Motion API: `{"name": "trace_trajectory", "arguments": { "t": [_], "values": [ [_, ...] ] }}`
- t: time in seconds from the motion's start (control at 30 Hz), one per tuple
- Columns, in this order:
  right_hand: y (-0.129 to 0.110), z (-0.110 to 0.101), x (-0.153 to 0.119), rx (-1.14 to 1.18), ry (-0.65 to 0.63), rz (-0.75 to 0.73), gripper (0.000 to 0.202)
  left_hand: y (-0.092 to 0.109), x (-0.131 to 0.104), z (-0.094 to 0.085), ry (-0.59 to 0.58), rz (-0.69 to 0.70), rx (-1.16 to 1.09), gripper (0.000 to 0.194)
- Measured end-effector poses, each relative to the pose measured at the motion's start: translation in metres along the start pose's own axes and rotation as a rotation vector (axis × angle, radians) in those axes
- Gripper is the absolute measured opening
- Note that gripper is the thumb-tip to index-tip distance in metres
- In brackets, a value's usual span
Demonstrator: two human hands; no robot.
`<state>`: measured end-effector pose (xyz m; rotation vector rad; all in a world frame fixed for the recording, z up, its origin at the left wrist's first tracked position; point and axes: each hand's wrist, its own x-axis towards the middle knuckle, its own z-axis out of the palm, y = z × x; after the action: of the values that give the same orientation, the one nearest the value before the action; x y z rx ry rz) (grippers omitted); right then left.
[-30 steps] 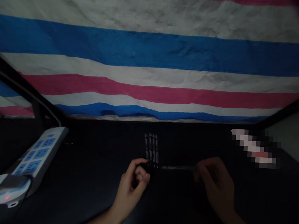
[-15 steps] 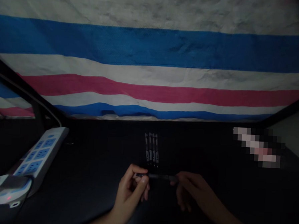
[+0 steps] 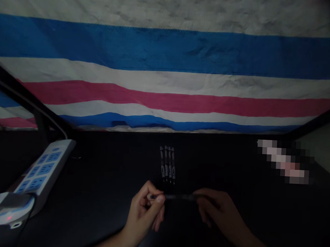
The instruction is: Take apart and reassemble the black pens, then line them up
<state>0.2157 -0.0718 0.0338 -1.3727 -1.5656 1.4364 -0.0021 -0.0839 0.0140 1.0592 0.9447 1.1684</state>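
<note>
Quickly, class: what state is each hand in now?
Left hand: closed, holding a pen near one end.
Right hand: closed, holding the pen's other end.

From here I see a slim, dark pen [image 3: 177,196] held sideways between the left hand [image 3: 143,209] and right hand [image 3: 219,208], nearly level.

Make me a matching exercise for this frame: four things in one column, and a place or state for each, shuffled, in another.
Things:
1. Power strip
2. Held pen
3. Four pens
4. Sheet

Places and states:
A. Side by side on the table, beyond the hands
B. Striped in blue, white and red, behind the table
C. At the left side, with something plugged in at its near end
D. Crosswise between left hand and right hand

Pairs: 1-C, 2-D, 3-A, 4-B
</note>
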Motion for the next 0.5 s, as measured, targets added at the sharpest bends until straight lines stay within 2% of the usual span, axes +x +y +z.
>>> {"name": "trace_trajectory", "arguments": {
  "t": [0.17, 0.3, 0.4, 0.5],
  "values": [
    [0.0011, 0.0022, -0.003, -0.003, 0.051, -0.045, 0.021, 0.0035, 0.0006, 0.0036, 0.048, -0.027, -0.016, 0.026],
    [0.0028, 0.0022, -0.0015, 0.171, -0.001, 0.033, 0.035, 0.0039, 0.0012, 0.0039, 0.082, 0.01, -0.022, 0.025],
    [0.0006, 0.0009, -0.001, 0.166, 0.0, 0.071, 0.047, 0.0018, 0.0023, 0.0015, 0.11, 0.02, -0.014, 0.025],
    [-0.0044, 0.0, -0.0023, 0.154, 0.023, 0.034, 0.029, -0.0004, 0.003, -0.0011, 0.136, 0.023, -0.001, 0.024]
  ]
}}
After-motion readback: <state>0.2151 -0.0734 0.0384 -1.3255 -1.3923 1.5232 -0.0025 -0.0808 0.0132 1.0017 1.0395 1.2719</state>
